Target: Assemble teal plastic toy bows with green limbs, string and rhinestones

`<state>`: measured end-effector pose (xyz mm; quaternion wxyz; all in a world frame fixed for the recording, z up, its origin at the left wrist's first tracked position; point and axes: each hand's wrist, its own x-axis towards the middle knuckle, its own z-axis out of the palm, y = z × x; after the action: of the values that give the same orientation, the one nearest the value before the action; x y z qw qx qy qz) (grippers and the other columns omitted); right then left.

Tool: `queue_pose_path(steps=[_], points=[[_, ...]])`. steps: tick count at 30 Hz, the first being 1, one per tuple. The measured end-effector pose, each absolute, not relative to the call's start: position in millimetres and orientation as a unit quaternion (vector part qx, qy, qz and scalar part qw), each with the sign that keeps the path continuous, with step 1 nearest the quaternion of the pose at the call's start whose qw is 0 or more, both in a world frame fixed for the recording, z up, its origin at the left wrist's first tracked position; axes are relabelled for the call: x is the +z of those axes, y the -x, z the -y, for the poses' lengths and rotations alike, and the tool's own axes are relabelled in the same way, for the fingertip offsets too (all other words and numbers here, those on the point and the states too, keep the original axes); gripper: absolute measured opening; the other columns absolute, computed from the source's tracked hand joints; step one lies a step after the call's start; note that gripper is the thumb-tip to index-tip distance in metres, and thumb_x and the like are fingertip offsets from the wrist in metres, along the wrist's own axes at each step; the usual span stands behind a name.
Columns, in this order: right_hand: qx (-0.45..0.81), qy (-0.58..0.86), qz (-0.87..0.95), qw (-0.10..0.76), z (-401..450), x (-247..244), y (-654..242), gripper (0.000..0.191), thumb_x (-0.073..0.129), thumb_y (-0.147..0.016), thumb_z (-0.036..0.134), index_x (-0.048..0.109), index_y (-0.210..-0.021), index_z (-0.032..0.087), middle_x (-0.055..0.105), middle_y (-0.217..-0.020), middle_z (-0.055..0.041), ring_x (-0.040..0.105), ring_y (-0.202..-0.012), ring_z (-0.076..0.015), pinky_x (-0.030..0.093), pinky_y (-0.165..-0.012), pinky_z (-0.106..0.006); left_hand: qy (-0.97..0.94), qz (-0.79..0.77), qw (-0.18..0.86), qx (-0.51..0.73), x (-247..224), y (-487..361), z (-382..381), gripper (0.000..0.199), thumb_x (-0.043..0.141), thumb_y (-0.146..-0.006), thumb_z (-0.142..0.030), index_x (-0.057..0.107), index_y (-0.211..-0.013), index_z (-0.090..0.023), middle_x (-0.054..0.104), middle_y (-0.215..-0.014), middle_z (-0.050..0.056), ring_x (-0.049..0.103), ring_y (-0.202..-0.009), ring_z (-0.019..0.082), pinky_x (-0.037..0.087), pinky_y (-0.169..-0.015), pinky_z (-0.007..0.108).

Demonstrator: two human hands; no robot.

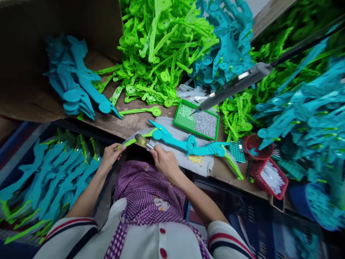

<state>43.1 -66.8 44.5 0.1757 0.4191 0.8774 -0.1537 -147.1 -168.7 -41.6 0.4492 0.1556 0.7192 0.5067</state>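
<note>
A blue plastic toy bow with green limbs lies across a grey cloth at the bench edge. My left hand pinches the tip of its left green limb. Closed round a metal handle, my right hand holds a small mallet with a yellowish, dark-ended head. The mallet head is over the left limb; whether it touches cannot be made out. Beyond the bow sits a green tray of small metal pins, with a grey electric screwdriver hanging above it.
Green limb parts are heaped at the back, beside blue bow bodies. More blue parts lie at left. A crate at lower left holds assembled bows. At right stand a red bowl, a red bin and a blue tub.
</note>
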Motion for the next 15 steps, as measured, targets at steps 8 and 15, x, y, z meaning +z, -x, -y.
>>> queue_pose_path(steps=[8,15], points=[[-0.174,-0.447,-0.868,0.124,47.4,63.5,-31.0,0.045,0.025,-0.101,0.051,0.061,-0.109,0.024,0.075,-0.091,-0.0069,0.070,-0.081,-0.0228,0.038,-0.064,-0.028,-0.158,-0.719,0.446,0.509,-45.5,146.2,170.8,0.047,0.079,-0.050,-0.057,0.067,-0.068,-0.015,0.051,-0.044,-0.005,0.044,-0.038,0.007,0.034,-0.038,0.019],[-0.159,-0.475,-0.865,0.020,-32.6,67.1,33.7,0.042,0.027,-0.101,0.044,0.060,-0.119,0.026,0.072,-0.110,-0.0086,0.067,-0.101,-0.0267,0.046,-0.078,-0.034,-0.204,-0.718,0.306,0.591,-45.8,131.7,177.4,0.056,0.080,-0.058,-0.049,0.068,-0.101,-0.016,0.069,-0.075,0.002,0.062,-0.061,0.013,0.051,-0.058,0.024]])
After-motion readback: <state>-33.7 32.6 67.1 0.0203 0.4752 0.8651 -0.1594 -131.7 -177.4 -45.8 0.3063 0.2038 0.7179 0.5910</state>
